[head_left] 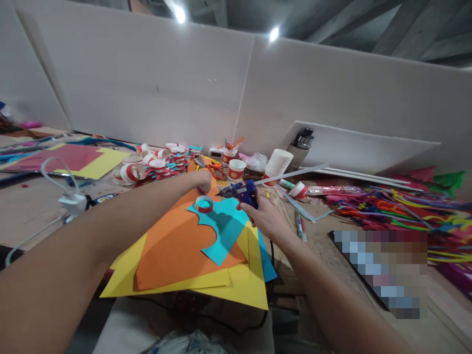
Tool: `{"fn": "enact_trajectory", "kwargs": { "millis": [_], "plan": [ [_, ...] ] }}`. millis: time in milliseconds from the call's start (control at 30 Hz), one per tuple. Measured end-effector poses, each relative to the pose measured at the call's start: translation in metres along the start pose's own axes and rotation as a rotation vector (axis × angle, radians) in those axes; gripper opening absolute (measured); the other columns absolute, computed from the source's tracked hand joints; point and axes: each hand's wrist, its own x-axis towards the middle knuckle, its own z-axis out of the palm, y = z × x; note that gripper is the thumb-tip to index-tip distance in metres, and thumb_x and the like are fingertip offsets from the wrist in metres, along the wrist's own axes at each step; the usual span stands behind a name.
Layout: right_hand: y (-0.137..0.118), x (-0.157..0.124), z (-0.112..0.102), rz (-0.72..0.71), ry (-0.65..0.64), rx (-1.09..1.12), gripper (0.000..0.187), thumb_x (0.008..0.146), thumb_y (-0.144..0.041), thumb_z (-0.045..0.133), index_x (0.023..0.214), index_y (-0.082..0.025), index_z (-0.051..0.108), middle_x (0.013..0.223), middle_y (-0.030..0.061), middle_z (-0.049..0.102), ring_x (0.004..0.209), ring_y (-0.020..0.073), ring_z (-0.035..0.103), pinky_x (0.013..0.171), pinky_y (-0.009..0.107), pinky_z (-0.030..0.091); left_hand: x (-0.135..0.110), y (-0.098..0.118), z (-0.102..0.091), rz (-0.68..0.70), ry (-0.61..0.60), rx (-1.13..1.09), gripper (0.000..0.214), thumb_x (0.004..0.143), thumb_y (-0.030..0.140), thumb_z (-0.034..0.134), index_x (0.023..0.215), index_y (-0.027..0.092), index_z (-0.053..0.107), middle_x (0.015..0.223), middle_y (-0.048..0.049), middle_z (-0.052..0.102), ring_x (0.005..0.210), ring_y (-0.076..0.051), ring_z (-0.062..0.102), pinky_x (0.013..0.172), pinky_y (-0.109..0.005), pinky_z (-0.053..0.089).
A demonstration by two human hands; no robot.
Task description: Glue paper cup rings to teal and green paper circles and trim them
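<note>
My right hand (268,215) is wrapped round the handle of a blue hot glue gun (250,192), which has a long translucent glue stick (295,173) running out of its back. The gun's nozzle points left, towards my left hand (204,182). The fingers of that hand are closed, and anything between them is too small or hidden to name. Just below it, a red and white paper cup ring (204,209) sits on a cut sheet of light blue paper (224,236). Orange paper (173,250) and yellow paper (256,255) lie underneath.
Behind my left hand are a pile of cut cup rings (158,164) and orange-handled scissors (216,170). Stacked paper cups (278,164) stand at the back. Colourful pipe cleaners (398,211) lie right, beyond a blurred-out device (383,275). A white charger (73,202) is left.
</note>
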Motion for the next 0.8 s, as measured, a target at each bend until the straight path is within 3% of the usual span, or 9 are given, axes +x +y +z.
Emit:
{"fn": "enact_trajectory", "kwargs": {
  "millis": [133,233,333,467,667,800],
  "plan": [
    [0.002,0.0,-0.001,-0.008,-0.001,0.025,0.03,0.078,-0.035,0.057,0.104,-0.019,0.059,0.071,0.0006,0.06,0.068,0.0165,0.055,0.061,0.028,0.043,-0.031,-0.013,-0.005,0.004,-0.028,0.03,0.023,0.067,0.027,0.063,0.085,0.018,0.073,0.083,-0.0072,0.071,0.08,-0.022,0.061,0.073,-0.028,0.044],
    [0.002,0.0,0.0,-0.002,0.007,0.02,0.031,0.079,-0.035,0.056,0.105,-0.019,0.058,0.072,0.0008,0.06,0.067,0.0164,0.055,0.062,0.028,0.043,-0.051,-0.023,-0.003,0.136,-0.005,0.012,0.029,0.079,0.026,0.054,0.101,0.021,0.071,0.107,-0.0069,0.069,0.096,-0.018,0.06,0.083,-0.023,0.042],
    [-0.002,0.001,0.002,-0.001,0.01,-0.026,0.029,0.08,-0.036,0.056,0.104,-0.019,0.058,0.073,0.0019,0.061,0.069,0.0176,0.055,0.062,0.029,0.043,-0.066,-0.03,0.002,0.242,-0.002,0.013,0.026,0.082,0.026,0.054,0.099,0.023,0.073,0.107,-0.0063,0.067,0.098,-0.017,0.06,0.087,-0.023,0.041],
    [-0.015,0.001,0.002,-0.065,0.054,-0.118,0.026,0.081,-0.032,0.057,0.103,-0.02,0.056,0.077,0.0038,0.063,0.073,0.0195,0.057,0.062,0.029,0.044,-0.079,-0.033,0.004,0.283,0.023,0.118,0.022,0.083,0.027,0.055,0.095,0.022,0.073,0.101,-0.0074,0.068,0.095,-0.019,0.06,0.085,-0.026,0.043],
    [-0.032,0.002,0.001,-0.186,0.061,-0.239,0.027,0.083,-0.027,0.054,0.108,-0.017,0.054,0.091,0.0079,0.066,0.079,0.0203,0.06,0.066,0.029,0.043,-0.095,-0.032,0.001,0.188,0.078,0.194,0.023,0.083,0.022,0.052,0.088,0.015,0.072,0.095,-0.0107,0.069,0.091,-0.023,0.061,0.082,-0.032,0.045],
    [-0.041,0.003,0.002,-0.22,0.023,-0.278,0.027,0.084,-0.029,0.055,0.109,-0.017,0.055,0.092,0.0086,0.067,0.083,0.0213,0.061,0.071,0.03,0.044,-0.11,-0.03,0.0,0.063,0.196,-0.145,0.029,0.087,0.03,0.047,0.103,0.016,0.067,0.109,-0.0085,0.068,0.099,-0.021,0.062,0.084,-0.031,0.047]
  ]
}}
